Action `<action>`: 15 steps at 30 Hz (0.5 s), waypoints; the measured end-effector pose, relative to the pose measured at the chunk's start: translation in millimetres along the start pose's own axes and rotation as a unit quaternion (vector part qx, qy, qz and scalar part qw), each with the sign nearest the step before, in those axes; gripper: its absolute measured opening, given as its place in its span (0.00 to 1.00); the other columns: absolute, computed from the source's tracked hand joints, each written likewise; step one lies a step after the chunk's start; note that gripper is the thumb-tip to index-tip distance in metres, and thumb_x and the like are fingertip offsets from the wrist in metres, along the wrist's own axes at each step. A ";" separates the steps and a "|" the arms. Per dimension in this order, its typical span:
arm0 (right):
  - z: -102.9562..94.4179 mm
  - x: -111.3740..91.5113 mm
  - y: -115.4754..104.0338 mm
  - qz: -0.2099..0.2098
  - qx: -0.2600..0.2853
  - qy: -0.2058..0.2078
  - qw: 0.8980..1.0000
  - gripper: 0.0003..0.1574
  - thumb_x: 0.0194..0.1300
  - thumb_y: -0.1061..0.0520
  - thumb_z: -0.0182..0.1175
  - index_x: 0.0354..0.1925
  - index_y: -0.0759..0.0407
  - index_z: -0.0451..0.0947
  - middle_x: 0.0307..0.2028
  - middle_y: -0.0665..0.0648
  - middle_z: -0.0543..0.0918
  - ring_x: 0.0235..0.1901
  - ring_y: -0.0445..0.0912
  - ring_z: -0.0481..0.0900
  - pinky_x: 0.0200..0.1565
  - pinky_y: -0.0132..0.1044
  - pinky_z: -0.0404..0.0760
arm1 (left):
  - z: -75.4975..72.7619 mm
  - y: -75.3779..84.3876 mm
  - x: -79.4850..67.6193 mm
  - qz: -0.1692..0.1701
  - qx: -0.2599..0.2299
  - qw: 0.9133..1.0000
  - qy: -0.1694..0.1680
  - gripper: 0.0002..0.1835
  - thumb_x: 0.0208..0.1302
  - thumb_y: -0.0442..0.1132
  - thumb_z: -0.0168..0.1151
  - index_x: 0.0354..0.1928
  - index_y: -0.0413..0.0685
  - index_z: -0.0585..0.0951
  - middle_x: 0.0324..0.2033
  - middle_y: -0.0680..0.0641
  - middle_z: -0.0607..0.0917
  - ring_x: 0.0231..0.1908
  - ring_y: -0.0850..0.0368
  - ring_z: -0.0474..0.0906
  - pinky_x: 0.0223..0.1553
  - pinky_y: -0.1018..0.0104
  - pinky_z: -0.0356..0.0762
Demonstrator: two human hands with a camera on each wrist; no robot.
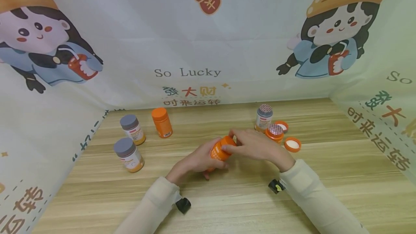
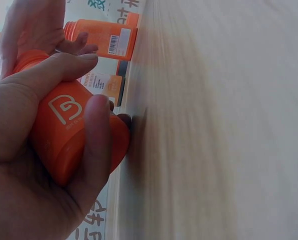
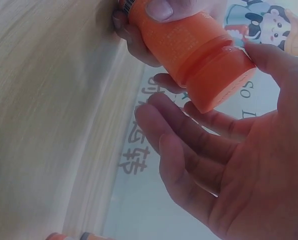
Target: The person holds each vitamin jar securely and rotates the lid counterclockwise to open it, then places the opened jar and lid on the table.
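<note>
My left hand grips an orange bottle round its body, thumb and fingers wrapped about it. The bottle is tilted, its capped end up toward the right hand and its base low over the table. At the upper end, my right hand pinches the orange cap between thumb and index finger. The other right fingers are loosely bent and stand clear of the cap in the right wrist view. A narrow groove shows between cap and bottle body.
Two grey-lidded jars and a capped orange bottle stand at the left. Behind the right hand are a jar and an orange bottle, both with patterned foil tops. Two orange lids lie inside-up beside them.
</note>
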State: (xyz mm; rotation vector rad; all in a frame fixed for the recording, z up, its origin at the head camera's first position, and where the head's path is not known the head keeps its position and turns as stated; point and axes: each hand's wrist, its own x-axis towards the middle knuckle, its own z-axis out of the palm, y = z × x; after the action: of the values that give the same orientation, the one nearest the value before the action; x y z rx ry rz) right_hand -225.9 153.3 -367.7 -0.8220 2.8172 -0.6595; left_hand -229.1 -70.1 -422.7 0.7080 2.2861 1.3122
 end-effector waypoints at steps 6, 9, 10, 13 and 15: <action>0.4 -0.3 0.2 0.002 0.005 -0.002 1.000 0.30 0.72 0.29 0.55 0.52 0.51 0.76 0.31 0.47 0.80 0.30 0.43 0.76 0.30 0.35 0.74 | 0.2 1.3 -0.6 -0.002 -0.002 1.000 -0.002 0.28 0.59 0.40 0.74 0.59 0.60 0.73 0.43 0.46 0.79 0.32 0.51 0.80 0.15 0.52 0.84; 0.4 -0.6 0.1 0.003 0.006 -0.001 1.000 0.30 0.72 0.29 0.55 0.52 0.51 0.76 0.31 0.47 0.80 0.30 0.43 0.76 0.29 0.34 0.75 | 0.2 2.3 -1.0 0.000 0.002 1.000 0.001 0.28 0.58 0.40 0.74 0.59 0.60 0.73 0.42 0.46 0.79 0.31 0.51 0.79 0.15 0.52 0.84; 0.4 -0.6 0.1 0.004 0.007 -0.001 1.000 0.30 0.72 0.29 0.55 0.52 0.51 0.76 0.31 0.47 0.80 0.30 0.43 0.76 0.29 0.34 0.74 | 0.3 2.4 -1.1 0.000 0.002 1.000 0.002 0.28 0.58 0.40 0.74 0.59 0.60 0.74 0.42 0.46 0.79 0.30 0.52 0.79 0.15 0.52 0.84; 0.7 -0.3 0.5 0.005 0.005 0.000 1.000 0.30 0.72 0.28 0.55 0.50 0.51 0.76 0.29 0.47 0.78 0.29 0.42 0.75 0.28 0.34 0.72 | 0.6 2.7 -1.1 0.003 0.003 1.000 0.005 0.27 0.58 0.40 0.74 0.58 0.59 0.74 0.41 0.46 0.79 0.29 0.52 0.79 0.15 0.52 0.84; 0.8 0.0 0.6 0.004 0.004 -0.001 1.000 0.30 0.72 0.28 0.55 0.49 0.51 0.76 0.28 0.47 0.77 0.28 0.42 0.74 0.27 0.34 0.71 | 0.9 2.4 -1.1 0.003 0.002 1.000 0.005 0.27 0.58 0.40 0.74 0.58 0.59 0.74 0.41 0.46 0.80 0.28 0.52 0.78 0.14 0.52 0.84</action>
State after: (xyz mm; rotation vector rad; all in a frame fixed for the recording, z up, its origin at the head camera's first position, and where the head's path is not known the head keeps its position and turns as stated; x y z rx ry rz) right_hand -226.0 153.4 -368.7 -0.8091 2.8124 -0.6687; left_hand -227.2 -69.3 -420.9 0.7121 2.2962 1.3175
